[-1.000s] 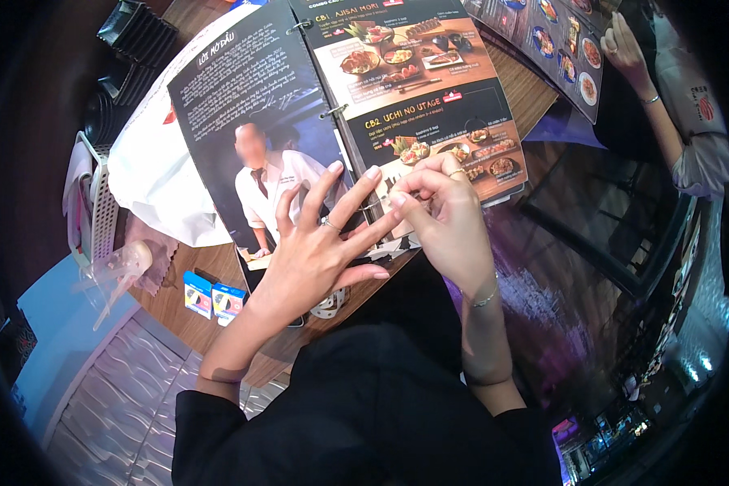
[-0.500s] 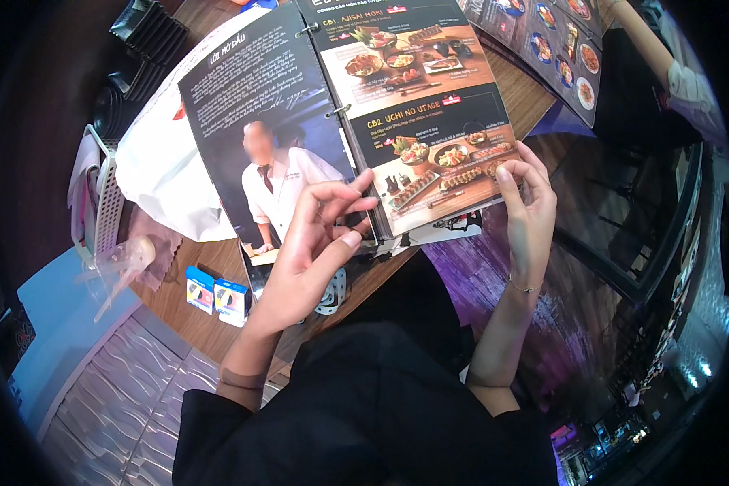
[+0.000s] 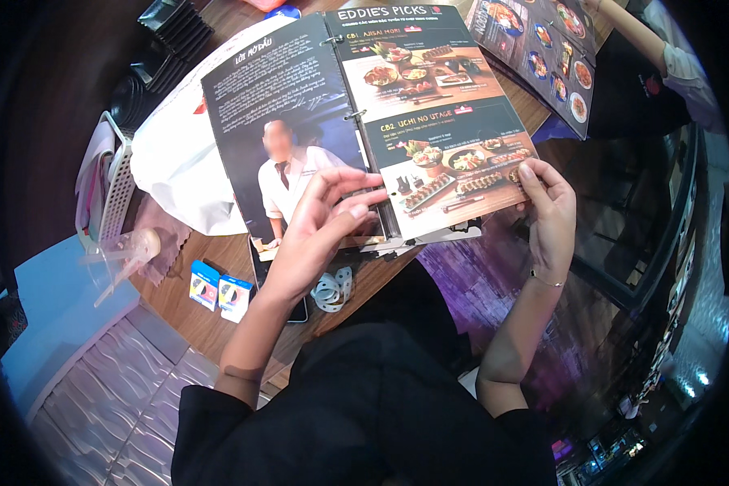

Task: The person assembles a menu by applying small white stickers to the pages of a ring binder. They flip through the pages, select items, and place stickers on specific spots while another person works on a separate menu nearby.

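A ring-bound menu (image 3: 300,89) lies open before me. Its left page carries white text over a photo of a person in a white jacket; the right menu page (image 3: 437,109) shows platters of food. With thumb and fingers, my right hand (image 3: 555,211) pinches that right page at its lower outer corner. My left hand (image 3: 316,231) rests over the lower part of the left page, fingers spread and tips reaching to the ring binding. Nothing is held in it.
Another menu (image 3: 535,65) lies at the far right, close to another person's arm (image 3: 636,32). Left of my menu are a white plastic bag (image 3: 182,178), a white basket (image 3: 117,186) and a clear cup (image 3: 125,251). Two small boxes (image 3: 219,292) and a coiled white strap (image 3: 332,290) sit nearer me.
The menu appears shifted slightly down and right in view, with both hands. My right hand's fingers have closed further around the page corner. My left fingers stay spread by the binding.
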A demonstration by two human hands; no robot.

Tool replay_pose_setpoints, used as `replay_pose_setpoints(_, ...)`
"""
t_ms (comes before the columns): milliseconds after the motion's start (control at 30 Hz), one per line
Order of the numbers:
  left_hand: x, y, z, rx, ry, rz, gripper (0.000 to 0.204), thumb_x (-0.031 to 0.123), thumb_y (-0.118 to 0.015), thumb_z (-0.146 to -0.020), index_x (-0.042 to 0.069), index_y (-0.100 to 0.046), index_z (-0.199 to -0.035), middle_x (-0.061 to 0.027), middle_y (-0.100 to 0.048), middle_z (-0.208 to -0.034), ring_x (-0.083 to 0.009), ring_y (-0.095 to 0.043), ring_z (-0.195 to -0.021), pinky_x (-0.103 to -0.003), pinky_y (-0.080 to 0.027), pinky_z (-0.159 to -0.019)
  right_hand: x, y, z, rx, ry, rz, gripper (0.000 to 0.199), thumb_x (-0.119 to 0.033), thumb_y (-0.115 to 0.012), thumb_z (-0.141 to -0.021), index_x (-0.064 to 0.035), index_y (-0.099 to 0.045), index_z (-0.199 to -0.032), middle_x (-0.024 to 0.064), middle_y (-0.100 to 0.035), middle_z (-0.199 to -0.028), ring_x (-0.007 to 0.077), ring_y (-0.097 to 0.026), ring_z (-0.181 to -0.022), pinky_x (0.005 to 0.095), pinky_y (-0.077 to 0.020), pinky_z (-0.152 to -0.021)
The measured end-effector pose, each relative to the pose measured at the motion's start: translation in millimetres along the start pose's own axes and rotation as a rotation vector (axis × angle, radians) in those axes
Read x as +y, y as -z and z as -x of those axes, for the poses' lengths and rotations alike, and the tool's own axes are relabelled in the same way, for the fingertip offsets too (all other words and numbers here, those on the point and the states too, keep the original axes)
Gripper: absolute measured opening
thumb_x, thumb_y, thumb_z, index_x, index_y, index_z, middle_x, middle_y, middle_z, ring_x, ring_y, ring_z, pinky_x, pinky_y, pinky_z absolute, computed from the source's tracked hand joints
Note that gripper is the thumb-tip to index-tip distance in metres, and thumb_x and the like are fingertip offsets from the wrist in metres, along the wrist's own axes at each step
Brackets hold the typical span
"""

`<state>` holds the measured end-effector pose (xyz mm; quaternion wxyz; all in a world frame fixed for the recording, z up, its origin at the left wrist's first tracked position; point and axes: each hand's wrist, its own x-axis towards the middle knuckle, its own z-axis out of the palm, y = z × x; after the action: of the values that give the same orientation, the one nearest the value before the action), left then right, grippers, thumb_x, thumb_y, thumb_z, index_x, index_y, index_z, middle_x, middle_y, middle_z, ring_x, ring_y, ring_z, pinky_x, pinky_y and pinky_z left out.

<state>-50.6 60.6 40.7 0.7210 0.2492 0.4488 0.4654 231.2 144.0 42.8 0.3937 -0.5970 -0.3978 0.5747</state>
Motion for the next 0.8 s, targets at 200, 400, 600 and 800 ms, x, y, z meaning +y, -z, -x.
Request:
replay_pose_setpoints(200, -4, 2, -19, 0.056, -0.063, 0.056, 0.054, 0.003, -0.065, -0.089, 0.006, -0.032, -0.132, -0.0147, -0.053, -0.116, -0.0175, -0.062, -0.104, -0.025, -0.053, -0.083, 9, 7, 0, -0.058, -0.029, -0.119, 0.018, -0.011, -0.064, -0.092, 0.0017, -0.064, -0.104, 0.0032, -0.067, -0.094, 0.0050, -0.058, -0.081, 0.0191, -0.0438, -0.073)
replay_pose_setpoints(400, -10, -4, -22, 0.010, -0.113, -0.001, 0.068, -0.006, -0.069, -0.082, 0.004, -0.031, -0.138, -0.0132, -0.054, -0.115, -0.0151, -0.063, -0.100, -0.025, -0.054, -0.083, 16, -3, 8, -0.032, -0.013, -0.191, 0.014, -0.008, -0.061, -0.094, 0.0022, -0.062, -0.103, 0.0039, -0.066, -0.098, 0.0074, -0.058, -0.091, 0.0222, -0.0433, -0.084)
replay_pose_setpoints(600, -10, 1, -30, -0.085, 0.000, 0.025, 0.053, -0.007, -0.066, -0.084, -0.004, -0.046, -0.133, -0.0165, -0.052, -0.130, -0.0169, -0.062, -0.107, -0.026, -0.053, -0.090, 16, -15, 18, 0.291, 0.275, 0.441, 0.009, -0.009, -0.064, -0.091, -0.0006, -0.064, -0.092, 0.0095, -0.058, -0.116, 0.0148, -0.055, -0.102, 0.0276, -0.0422, -0.087)
replay_pose_setpoints(800, -15, 5, -31, -0.088, 0.041, 0.116, 0.053, -0.009, -0.063, -0.085, -0.005, -0.045, -0.134, -0.0168, -0.050, -0.136, -0.0193, -0.060, -0.115, -0.026, -0.053, -0.091, -12, -78, 47, -0.019, 0.284, 0.428, 0.005, -0.007, -0.068, -0.084, -0.0041, -0.065, -0.086, 0.0118, -0.051, -0.124, 0.0249, -0.050, -0.114, 0.0355, -0.0393, -0.096)
